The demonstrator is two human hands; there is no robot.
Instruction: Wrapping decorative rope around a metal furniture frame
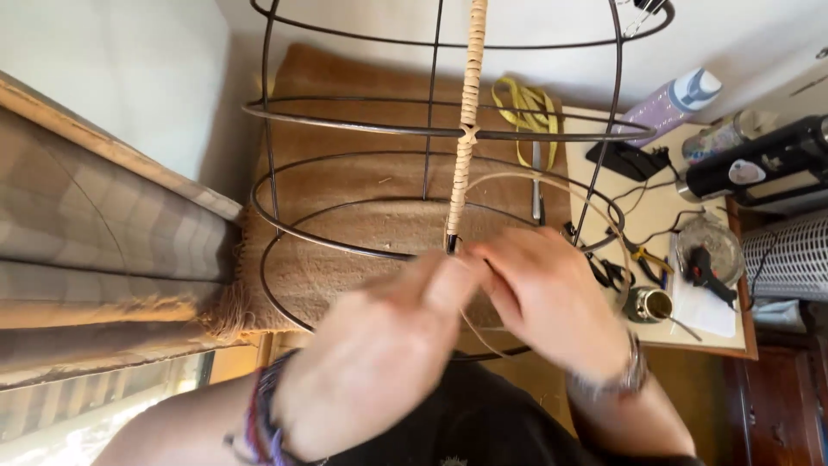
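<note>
Dark round metal wire frame [345,246] stands over brown burlap [345,181]; left hand [379,354] and right hand [543,302] pinch thin pale cane strip [470,324] (blurred) below the cane-wrapped upright rod [467,112], fingers clenched.

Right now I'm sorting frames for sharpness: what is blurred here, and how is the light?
Head view: left hand and right hand are motion-blurred; the wire frame and wrapped rod stay sharp; bright glare at the bottom-left corner; the rings bow from lens distortion.
</note>
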